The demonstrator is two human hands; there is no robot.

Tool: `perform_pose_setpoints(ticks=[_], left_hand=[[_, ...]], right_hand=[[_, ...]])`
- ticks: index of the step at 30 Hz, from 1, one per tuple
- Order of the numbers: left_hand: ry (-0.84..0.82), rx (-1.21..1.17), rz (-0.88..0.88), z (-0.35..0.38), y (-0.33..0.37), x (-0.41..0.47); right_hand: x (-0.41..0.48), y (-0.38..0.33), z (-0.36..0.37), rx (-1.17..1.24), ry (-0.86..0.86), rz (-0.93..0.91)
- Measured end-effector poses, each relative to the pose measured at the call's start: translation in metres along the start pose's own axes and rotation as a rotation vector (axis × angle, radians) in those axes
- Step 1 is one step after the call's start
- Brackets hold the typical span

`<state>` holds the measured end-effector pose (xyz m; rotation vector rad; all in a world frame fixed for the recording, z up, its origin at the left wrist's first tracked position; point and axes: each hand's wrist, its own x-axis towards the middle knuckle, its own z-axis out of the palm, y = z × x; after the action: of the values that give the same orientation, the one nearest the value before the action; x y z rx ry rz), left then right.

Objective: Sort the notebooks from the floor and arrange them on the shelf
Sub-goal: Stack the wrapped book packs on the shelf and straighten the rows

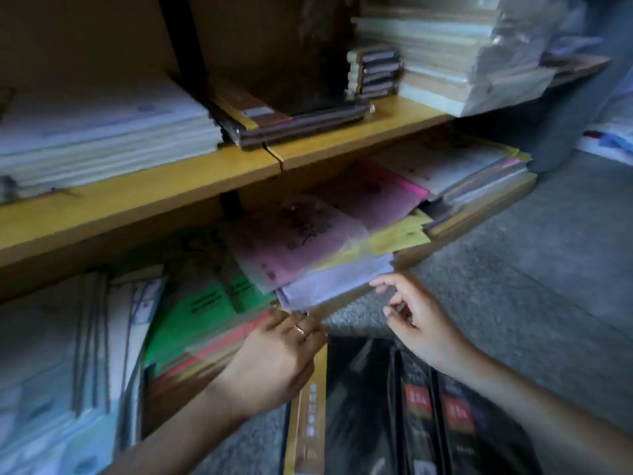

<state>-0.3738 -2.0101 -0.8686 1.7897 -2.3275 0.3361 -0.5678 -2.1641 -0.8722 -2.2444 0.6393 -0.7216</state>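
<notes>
Notebooks [308, 255] stacked on lower shelf [486, 208], at 12 o'clock from both hands; left hand [281, 358] curled at near edge, grip not discernible; right hand [418, 323] loosely spread, 1 fingertip touching stack corner; covers likely thin, floppy, slippery; support along both side edges.

Dim, with cooler light toward the right. Low wooden shelf [144, 197], yellow-tan, with a split joint at the front edge of the upper board [342, 145]. Brown back panel [85, 36] behind, crossed by a dark upright [181, 39]. Grey speckled carpet [548, 269] along the shelf's front edge and past its right end.
</notes>
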Motion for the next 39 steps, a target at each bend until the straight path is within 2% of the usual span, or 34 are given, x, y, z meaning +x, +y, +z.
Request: perform_pose_setpoints(ticks=[3,7,11,15,19,28,30,33,36,39], left_hand=[[-0.204,-0.277,-0.238,0.041,0.023,-0.027],[-0.446,-0.465,-0.495,0.074,0.052,-0.051],[-0.431,-0.512,-0.741,0.094,0.079,-0.058],[-0.5,-0.544,-0.973,0.102,0.089,-0.054],[-0.509,-0.585,-1.008,0.108,0.075,-0.05],[-0.541,-0.622,-1.066,0.096,0.072,-0.038],[-0.472,-0.778,-1.186,0.096,0.063,-0.035],[-0.28,-1.233,-1.453,0.093,0.045,-0.028],[-0.267,-1.383,-1.374,0.09,0.039,-0.025],[-0.179,-1.539,-1.305,0.084,0.048,-0.021]], right_hand=[[-0.037,0.025,0.014,0.015,-0.076,0.136],[-0.073,0.04,0.027,-0.007,-0.252,0.304],[-0.095,0.048,0.039,-0.08,-0.377,0.369],[-0.105,0.049,0.045,-0.202,-0.504,0.321],[-0.112,0.052,0.05,-0.311,-0.542,0.264],[-0.115,0.055,0.051,-0.376,-0.544,0.187],[-0.115,0.056,0.051,-0.389,-0.54,0.167],[-0.115,0.059,0.05,-0.386,-0.554,0.156],[-0.116,0.062,0.048,-0.346,-0.546,0.158],[-0.119,0.063,0.047,-0.344,-0.53,0.168]])
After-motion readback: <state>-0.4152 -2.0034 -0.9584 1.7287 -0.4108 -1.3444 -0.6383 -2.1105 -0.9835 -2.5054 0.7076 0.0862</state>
